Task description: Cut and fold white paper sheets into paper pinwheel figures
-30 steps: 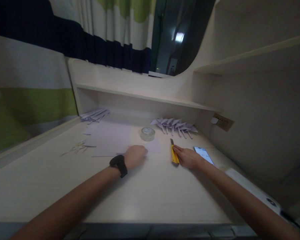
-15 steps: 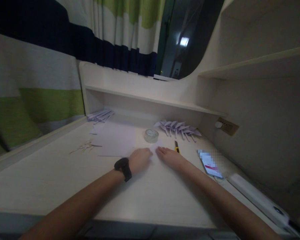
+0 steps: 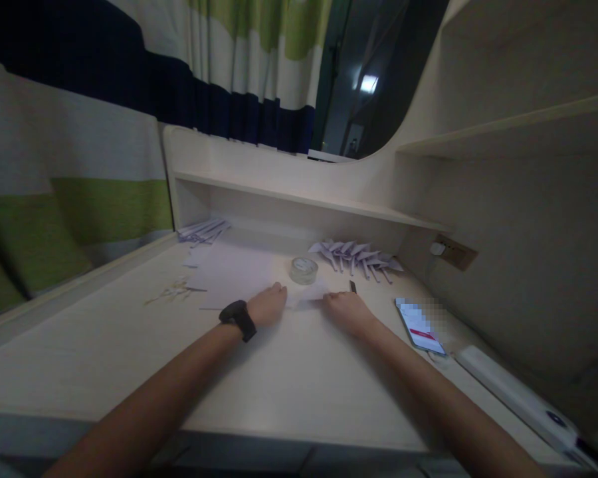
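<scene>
My left hand (image 3: 268, 307), with a black watch on its wrist, rests on the desk and touches the left edge of a small pale sheet of paper (image 3: 305, 294). My right hand (image 3: 347, 310) holds the same sheet at its right edge. A roll of clear tape (image 3: 303, 269) stands just beyond the sheet. The tip of a yellow utility knife (image 3: 352, 286) shows behind my right hand; the rest of the knife is hidden.
A larger pale sheet (image 3: 236, 272) lies to the left. Folded paper shapes lie in a row (image 3: 355, 255) at the back and in a pile (image 3: 202, 230) at the back left. Paper scraps (image 3: 174, 291) lie left. A phone (image 3: 419, 324) and a white power strip (image 3: 513, 392) lie right.
My right hand left the utility knife and moved left to the small sheet. Both hands have since spread apart along the sheet's edges. The view shifted slightly right.
</scene>
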The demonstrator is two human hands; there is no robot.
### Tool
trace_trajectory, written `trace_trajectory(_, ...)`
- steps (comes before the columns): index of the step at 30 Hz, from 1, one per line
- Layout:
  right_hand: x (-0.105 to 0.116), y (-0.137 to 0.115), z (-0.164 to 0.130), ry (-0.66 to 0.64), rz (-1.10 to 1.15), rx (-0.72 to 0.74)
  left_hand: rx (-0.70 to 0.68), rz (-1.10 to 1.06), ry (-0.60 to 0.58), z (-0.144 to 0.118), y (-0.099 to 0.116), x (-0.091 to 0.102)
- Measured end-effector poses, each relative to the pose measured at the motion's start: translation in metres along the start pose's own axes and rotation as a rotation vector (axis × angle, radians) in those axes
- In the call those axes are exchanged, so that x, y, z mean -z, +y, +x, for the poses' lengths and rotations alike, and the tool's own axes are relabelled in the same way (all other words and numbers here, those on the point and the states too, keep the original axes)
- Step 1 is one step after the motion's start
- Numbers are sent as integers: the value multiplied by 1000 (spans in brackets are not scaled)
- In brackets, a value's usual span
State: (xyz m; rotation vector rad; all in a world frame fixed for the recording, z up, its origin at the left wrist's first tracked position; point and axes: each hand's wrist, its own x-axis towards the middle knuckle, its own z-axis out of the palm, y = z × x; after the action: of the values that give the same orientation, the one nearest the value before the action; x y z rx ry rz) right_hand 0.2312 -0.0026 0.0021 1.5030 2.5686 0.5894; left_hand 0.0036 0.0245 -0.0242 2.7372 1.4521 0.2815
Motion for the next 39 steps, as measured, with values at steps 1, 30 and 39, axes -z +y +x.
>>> trace_trajectory(1, 2, 2, -2, 18, 20, -53, -12, 5, -5, 0, 0, 0)
trace_trajectory(30, -19, 5, -6, 576, 1817, -631, -250, -357, 511, 8, 58, 3)
trace_trajectory(39, -20, 3, -5, 586, 1922, -520, -152, -569, 491, 5, 48, 2)
